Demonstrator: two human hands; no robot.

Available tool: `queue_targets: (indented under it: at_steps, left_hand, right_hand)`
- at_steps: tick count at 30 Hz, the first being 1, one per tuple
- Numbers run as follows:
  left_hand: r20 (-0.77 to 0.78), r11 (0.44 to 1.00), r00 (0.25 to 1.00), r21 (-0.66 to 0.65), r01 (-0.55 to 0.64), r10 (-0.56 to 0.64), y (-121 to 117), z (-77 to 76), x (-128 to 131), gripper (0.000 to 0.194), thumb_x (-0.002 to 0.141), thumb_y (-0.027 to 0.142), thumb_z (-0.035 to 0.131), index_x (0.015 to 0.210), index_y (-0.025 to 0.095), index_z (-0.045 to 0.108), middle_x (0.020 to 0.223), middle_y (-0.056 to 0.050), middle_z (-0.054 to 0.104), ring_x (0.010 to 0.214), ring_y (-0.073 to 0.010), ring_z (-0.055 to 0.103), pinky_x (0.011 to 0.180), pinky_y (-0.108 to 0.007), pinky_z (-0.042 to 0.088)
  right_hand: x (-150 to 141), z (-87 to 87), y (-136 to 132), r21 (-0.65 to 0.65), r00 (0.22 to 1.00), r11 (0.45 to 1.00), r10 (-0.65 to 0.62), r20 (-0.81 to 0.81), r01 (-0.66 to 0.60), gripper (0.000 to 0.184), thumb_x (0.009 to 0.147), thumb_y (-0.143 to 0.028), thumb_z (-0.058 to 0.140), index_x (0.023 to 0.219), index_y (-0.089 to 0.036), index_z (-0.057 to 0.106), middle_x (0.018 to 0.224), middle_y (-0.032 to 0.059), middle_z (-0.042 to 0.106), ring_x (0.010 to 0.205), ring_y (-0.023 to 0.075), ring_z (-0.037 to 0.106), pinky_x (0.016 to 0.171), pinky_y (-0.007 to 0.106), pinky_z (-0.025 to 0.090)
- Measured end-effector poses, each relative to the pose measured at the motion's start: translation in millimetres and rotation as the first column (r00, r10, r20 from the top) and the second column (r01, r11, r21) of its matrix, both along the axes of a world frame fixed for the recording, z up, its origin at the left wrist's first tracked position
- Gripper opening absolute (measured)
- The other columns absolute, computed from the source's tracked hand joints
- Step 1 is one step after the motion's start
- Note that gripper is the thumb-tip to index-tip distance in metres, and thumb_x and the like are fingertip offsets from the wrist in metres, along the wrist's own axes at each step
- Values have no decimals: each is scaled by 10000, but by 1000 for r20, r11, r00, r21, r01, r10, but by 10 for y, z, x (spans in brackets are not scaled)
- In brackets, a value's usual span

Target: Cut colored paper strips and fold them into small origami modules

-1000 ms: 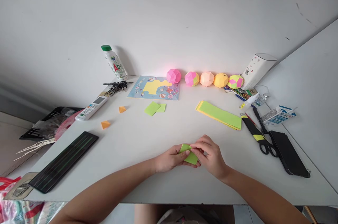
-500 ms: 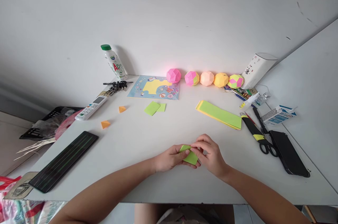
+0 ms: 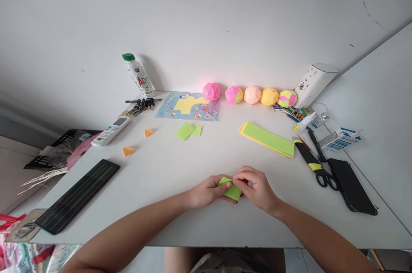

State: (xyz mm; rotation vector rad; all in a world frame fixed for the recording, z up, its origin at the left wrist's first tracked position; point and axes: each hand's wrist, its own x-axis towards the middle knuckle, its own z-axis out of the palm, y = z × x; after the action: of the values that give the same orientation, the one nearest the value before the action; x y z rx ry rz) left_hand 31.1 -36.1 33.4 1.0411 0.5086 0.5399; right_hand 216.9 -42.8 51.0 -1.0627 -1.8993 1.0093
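Observation:
A small square of green paper [image 3: 232, 192] is held above the front middle of the white table. My left hand [image 3: 209, 191] grips it from the left, thumb on top and fingers beneath. At its upper right edge, the thumb and index finger of my right hand [image 3: 255, 187] pinch the paper. Two more green paper squares [image 3: 185, 131] lie overlapping farther back. To the right of them is a stack of long green and yellow paper strips [image 3: 270, 139]. Two small folded orange paper pieces [image 3: 128, 151] rest on the left.
Several faceted paper balls [image 3: 252, 95] line the wall beside a blue picture card [image 3: 164, 110]. A bottle [image 3: 140, 76], keys [image 3: 144, 104], a remote [image 3: 111, 131] and a dark case [image 3: 79, 195] are on the left. Scissors [image 3: 326, 180], a cutter [image 3: 307, 155] and a phone [image 3: 352, 187] lie right.
My right hand has shifted very slightly at the paper's edge, its fingers drawn a little closer together. Both hands keep their hold, and everything else on the table stays put.

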Motion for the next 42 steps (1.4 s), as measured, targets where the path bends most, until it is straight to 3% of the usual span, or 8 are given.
queue_targets:
  at_steps: [4, 8, 11, 16, 23, 28, 33, 42]
  left_hand:
    - [-156, 945, 956, 254, -204, 248, 9, -46, -15, 267, 815, 390, 565, 914, 149, 623, 821, -45, 629, 768, -146, 568, 729, -282, 459]
    - [-167, 883, 911, 363, -299, 377, 7, -86, -16, 250, 810, 373, 572, 760, 132, 613, 731, -46, 622, 672, -131, 543, 628, -257, 431]
    - [-128, 854, 888, 366, -371, 441, 9, -92, -27, 238, 807, 362, 578, 758, 132, 618, 739, -51, 632, 684, -137, 552, 646, -270, 435]
    - [-98, 834, 837, 205, -512, 538, 41, -55, -57, 244, 763, 385, 628, 716, 148, 596, 696, -20, 619, 654, -123, 531, 611, -254, 423]
    - [-89, 834, 832, 137, -535, 548, 38, -23, -49, 263, 728, 403, 661, 698, 149, 601, 694, -16, 626, 646, -120, 530, 609, -254, 422]
    - [-102, 842, 837, 118, -527, 538, 40, -14, -48, 271, 724, 410, 663, 704, 147, 600, 672, -11, 623, 636, -122, 540, 607, -257, 425]
    - [-116, 847, 839, 99, -523, 532, 40, -22, -42, 277, 728, 415, 658, 704, 148, 591, 665, -7, 617, 635, -123, 543, 609, -260, 428]
    - [-101, 840, 834, 84, -537, 543, 33, -53, -27, 255, 736, 397, 658, 716, 147, 609, 696, -15, 633, 647, -117, 537, 610, -249, 428]
  right_hand:
    - [-2, -7, -3, 6, 1000, 1000, 2, 15, -2, 178, 849, -250, 527, 727, -189, 642, 705, 34, 571, 630, 138, 527, 539, 249, 432]
    - [-9, -10, -10, -25, 1000, 1000, 0, 21, 0, 159, 841, -245, 532, 726, -187, 626, 701, 28, 553, 622, 133, 503, 537, 245, 418]
    - [-7, -16, -10, -44, 1000, 999, -10, 16, 11, 131, 829, -255, 548, 739, -182, 609, 707, 21, 537, 608, 123, 482, 537, 239, 416]
    - [20, -58, 5, -81, 998, 994, -69, 8, 69, 189, 821, -286, 567, 671, -172, 555, 672, 3, 511, 575, 107, 429, 509, 227, 372]
    - [33, -39, 14, -105, 996, 991, -82, -37, 78, 227, 849, -299, 540, 668, -169, 589, 654, 11, 523, 579, 113, 447, 502, 232, 380]
    - [40, -71, 4, 78, 996, 994, -77, -33, 80, 177, 847, -272, 551, 969, -201, 657, 707, 32, 615, 608, 135, 526, 535, 252, 436]
    - [41, -108, 12, 214, 995, 972, -86, -51, 95, 205, 856, -255, 539, 999, -218, 680, 658, 30, 615, 565, 138, 533, 506, 262, 442]
    - [30, -91, 6, 159, 993, 982, -90, -70, 100, 208, 859, -255, 536, 978, -217, 703, 664, 39, 617, 575, 144, 530, 488, 272, 427]
